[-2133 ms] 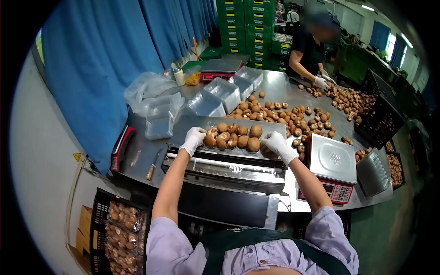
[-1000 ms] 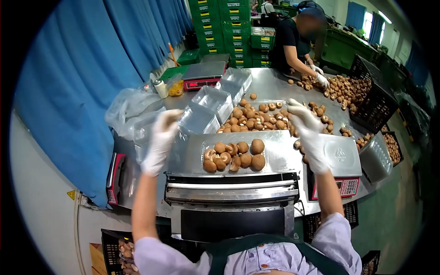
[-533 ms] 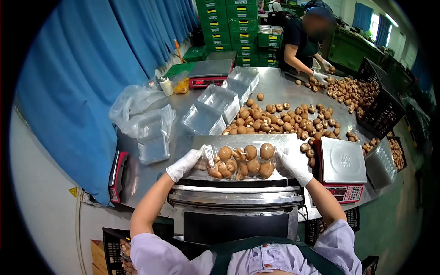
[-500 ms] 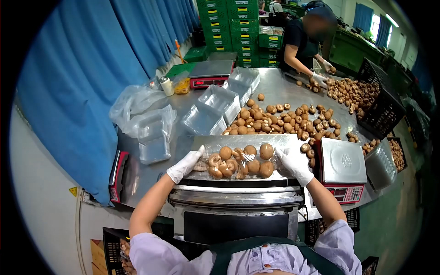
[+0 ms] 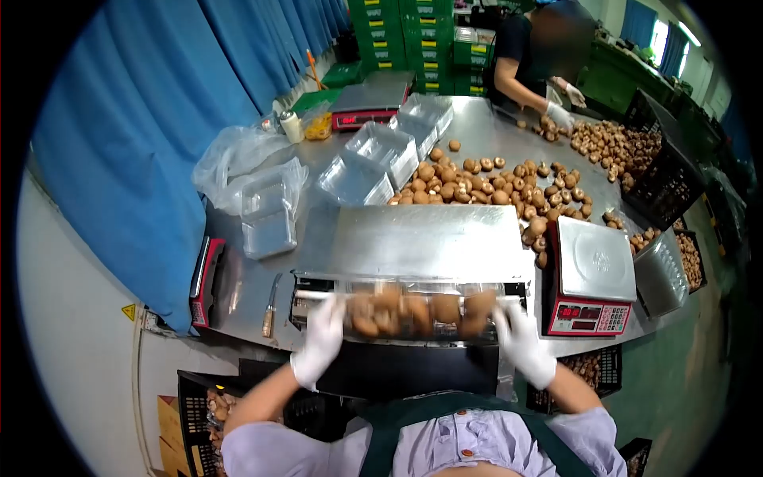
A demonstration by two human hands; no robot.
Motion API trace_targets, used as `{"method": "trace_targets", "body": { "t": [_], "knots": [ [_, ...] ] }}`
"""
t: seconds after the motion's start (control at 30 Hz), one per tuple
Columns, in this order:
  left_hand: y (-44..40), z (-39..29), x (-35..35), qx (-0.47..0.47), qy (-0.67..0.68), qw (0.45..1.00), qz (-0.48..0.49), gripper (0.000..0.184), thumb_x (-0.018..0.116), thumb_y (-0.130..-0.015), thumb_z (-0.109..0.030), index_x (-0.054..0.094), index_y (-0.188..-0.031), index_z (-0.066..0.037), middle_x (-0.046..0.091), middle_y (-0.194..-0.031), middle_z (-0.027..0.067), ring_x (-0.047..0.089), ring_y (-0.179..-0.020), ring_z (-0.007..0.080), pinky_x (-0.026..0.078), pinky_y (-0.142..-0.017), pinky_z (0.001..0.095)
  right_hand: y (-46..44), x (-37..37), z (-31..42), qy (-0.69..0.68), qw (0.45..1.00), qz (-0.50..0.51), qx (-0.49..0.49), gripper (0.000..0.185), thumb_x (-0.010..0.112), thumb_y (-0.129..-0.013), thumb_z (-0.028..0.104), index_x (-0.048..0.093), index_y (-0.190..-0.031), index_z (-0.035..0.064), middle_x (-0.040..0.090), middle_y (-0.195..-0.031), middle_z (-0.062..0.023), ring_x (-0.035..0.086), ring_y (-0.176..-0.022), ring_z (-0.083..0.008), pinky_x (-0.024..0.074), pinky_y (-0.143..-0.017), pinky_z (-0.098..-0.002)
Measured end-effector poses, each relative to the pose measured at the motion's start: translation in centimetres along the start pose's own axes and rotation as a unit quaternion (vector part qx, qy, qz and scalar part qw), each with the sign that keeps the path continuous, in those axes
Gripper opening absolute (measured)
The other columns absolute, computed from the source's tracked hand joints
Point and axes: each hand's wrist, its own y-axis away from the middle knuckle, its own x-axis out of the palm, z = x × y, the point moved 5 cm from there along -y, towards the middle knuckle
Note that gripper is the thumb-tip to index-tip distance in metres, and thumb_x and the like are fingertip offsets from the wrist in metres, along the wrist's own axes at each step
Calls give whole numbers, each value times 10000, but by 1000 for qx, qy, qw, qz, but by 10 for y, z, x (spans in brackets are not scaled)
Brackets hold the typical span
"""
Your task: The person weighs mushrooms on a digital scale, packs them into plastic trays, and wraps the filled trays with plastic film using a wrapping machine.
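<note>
My gloved left hand (image 5: 320, 343) and gloved right hand (image 5: 524, 347) are closed on the two ends of a pack of brown mushrooms (image 5: 445, 310), blurred by motion. Clear plastic shows around the mushrooms; the exact hold of my fingertips is smeared. The pack is over the front part of a metal wrapping machine (image 5: 429, 238), just before its flat steel plate. A dark panel (image 5: 421, 372) lies below, between my wrists. Left of the machine, a knife (image 5: 271, 308) with a wooden handle rests on the table.
Loose mushrooms (image 5: 493, 187) cover the table beyond the machine. Empty clear trays (image 5: 354, 181) stand at the left. A red scale (image 5: 592, 270) is at the right, another scale (image 5: 205, 282) at the left. A co-worker's gloved hand (image 5: 559, 117) touches mushrooms near a black crate (image 5: 671, 179).
Both hands have drawn the mushroom pack toward my body, off the steel plate to the machine's front. The knife has come into view. The co-worker's hands have shifted slightly.
</note>
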Motion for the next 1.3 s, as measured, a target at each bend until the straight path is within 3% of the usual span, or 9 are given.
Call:
{"method": "trace_targets", "body": {
  "t": [0.1, 0.33, 0.5, 0.6, 0.67, 0.73, 1.03, 1.2, 1.3],
  "knots": [
    [105, 22, -1, -106, -116, 984, 89, 133, 526, -896, -146, 554, -820, -40, 573, -685, 223, 590, -681, 413, 463, -550, 421, 100, 18, -19, 19, 992, 99, 77, 104, 580, -894, 110, 569, -949, 22, 618, -767, -210, 635, -713, -380, 485, -587, -415],
    [124, 53, 10, -334, -115, 904, 241, 330, 507, -915, -320, 604, -813, -21, 607, -683, 169, 623, -666, 325, 475, -627, 389, 100, 40, -45, 92, 908, 340, 228, 240, 529, -920, 280, 576, -910, 45, 608, -741, -265, 600, -716, -447, 485, -625, -502],
    [117, 14, -25, -326, -152, 927, 103, 347, 489, -924, -339, 600, -821, -26, 609, -695, 192, 617, -689, 365, 472, -618, 425, 47, -42, 10, -2, 972, 109, 209, 264, 552, -915, 231, 595, -1045, 5, 669, -835, -205, 672, -702, -306, 521, -632, -357],
    [182, 39, -14, -193, -244, 917, 249, 316, 473, -910, -314, 618, -841, -43, 615, -721, 201, 617, -750, 394, 493, -663, 446, 94, -36, -24, 103, 899, 307, 295, 224, 584, -891, 204, 632, -1004, 17, 659, -859, -234, 665, -699, -340, 524, -647, -377],
    [261, 95, 26, -395, -6, 848, 352, 178, 569, -904, -124, 664, -1003, -10, 662, -960, 36, 632, -790, 154, 515, -732, 279, 150, 1, -63, 124, 807, 463, 344, 252, 566, -897, 227, 648, -974, 1, 665, -896, -213, 664, -751, -306, 520, -678, -372],
    [233, 34, 61, -382, 369, 824, 198, 219, 605, -880, -93, 630, -1067, 17, 618, -1098, 27, 604, -890, 125, 506, -764, 270, 153, 19, -42, -101, 926, 295, 213, 275, 522, -925, 218, 647, -998, -16, 662, -965, -170, 644, -865, -242, 510, -743, -355],
    [201, -15, 121, -336, 443, 721, 414, 263, 549, -908, -179, 608, -1080, 12, 610, -1090, 45, 607, -881, 139, 506, -773, 282, 133, 40, -29, -291, 784, 499, 228, 238, 492, -936, 153, 637, -1009, -21, 632, -1008, -152, 601, -928, -226, 477, -839, -332],
    [199, -34, 122, -299, 459, 695, 465, 297, 517, -923, -226, 596, -1087, 9, 606, -1086, 54, 609, -876, 147, 505, -777, 288, 25, 7, -7, -421, 864, 245, 125, 302, 471, -952, 207, 614, -1041, -44, 580, -1153, -200, 573, -1047, -279, 480, -898, -349],
    [207, -32, 136, -310, 450, 702, 457, 319, 498, -933, -254, 589, -1091, 7, 603, -1083, 60, 610, -873, 151, 505, -780, 292, 8, 1, 47, -767, 571, 278, -90, 522, 412, -959, 445, 625, -1071, -18, 556, -1180, -250, 526, -1115, -392, 417, -948, -533]
  ]
}}
